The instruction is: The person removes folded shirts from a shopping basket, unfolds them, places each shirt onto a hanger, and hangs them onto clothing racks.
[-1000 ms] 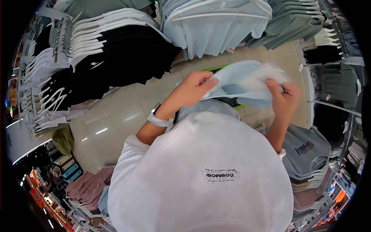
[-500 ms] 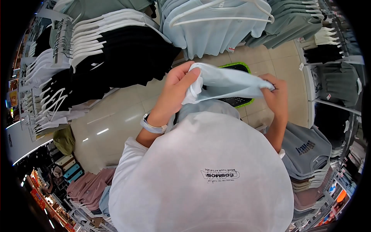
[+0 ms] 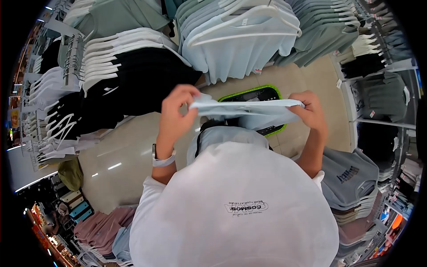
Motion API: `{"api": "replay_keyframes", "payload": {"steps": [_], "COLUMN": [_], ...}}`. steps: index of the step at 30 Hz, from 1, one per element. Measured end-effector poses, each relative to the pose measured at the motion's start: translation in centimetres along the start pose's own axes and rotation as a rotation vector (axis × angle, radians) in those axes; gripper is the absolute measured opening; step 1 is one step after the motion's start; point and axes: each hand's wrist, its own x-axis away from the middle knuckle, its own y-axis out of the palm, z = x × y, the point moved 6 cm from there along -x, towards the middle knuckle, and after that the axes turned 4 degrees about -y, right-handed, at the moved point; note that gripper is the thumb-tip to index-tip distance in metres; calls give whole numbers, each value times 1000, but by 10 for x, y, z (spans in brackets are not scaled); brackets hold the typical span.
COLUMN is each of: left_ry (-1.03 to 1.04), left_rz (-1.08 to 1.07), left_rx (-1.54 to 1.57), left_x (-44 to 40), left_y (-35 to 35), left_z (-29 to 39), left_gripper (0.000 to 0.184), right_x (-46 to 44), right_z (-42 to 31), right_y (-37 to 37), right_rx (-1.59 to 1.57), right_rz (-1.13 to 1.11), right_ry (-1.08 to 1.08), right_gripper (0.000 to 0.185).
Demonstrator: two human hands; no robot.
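A light blue garment [image 3: 253,107], which looks like a folded T-shirt, is stretched nearly level in front of my chest. At its left end, my left hand [image 3: 179,109] pinches the cloth between thumb and fingers; a watch is on that wrist. My right hand [image 3: 307,109] grips the other end, fingers closed over the edge. Behind and below the garment, a black shopping basket [image 3: 262,94] with a bright green rim stands on the floor, partly hidden by the cloth. What is inside the basket is hard to make out.
Ahead hang light blue shirts [image 3: 242,46] on white hangers. Black shirts [image 3: 147,73] hang at the left, and green-grey shirts [image 3: 316,38] at the upper right. Grey shirts [image 3: 349,173] are close by my right elbow; pink shirts [image 3: 104,229] hang at the lower left.
My left hand has moved left and slightly down, drawing the garment out into a longer, flatter strip. My right hand has shifted a little left and down. More of the basket shows.
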Motion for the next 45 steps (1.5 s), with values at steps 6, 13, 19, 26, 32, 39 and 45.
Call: {"api": "replay_keyframes", "payload": {"steps": [6, 13, 19, 26, 32, 39, 45], "left_ry": [-222, -8, -13, -180, -303, -336, -452], "left_rz": [-326, -228, -189, -99, -56, -86, -64], "left_rx": [429, 100, -37, -140, -121, -120, 148], "left_x": [12, -1, 4, 10, 5, 1, 0], "left_y": [12, 20, 21, 5, -11, -8, -10], "left_z": [30, 57, 51, 24, 21, 15, 13], "left_gripper": [18, 17, 14, 14, 14, 14, 17], "right_x": [-24, -133, -193, -199, -176, -151, -94], "right_z": [38, 3, 5, 26, 21, 26, 27], "right_y": [-11, -64, -69, -65, -82, -104, -57], "right_rx": [-218, 403, 771, 305, 203, 2, 26], "right_rz": [-201, 547, 444, 231, 311, 236, 98], "right_ry": [33, -385, -315, -188, -142, -74, -161], "right_gripper": [12, 47, 50, 46, 42, 36, 25]}}
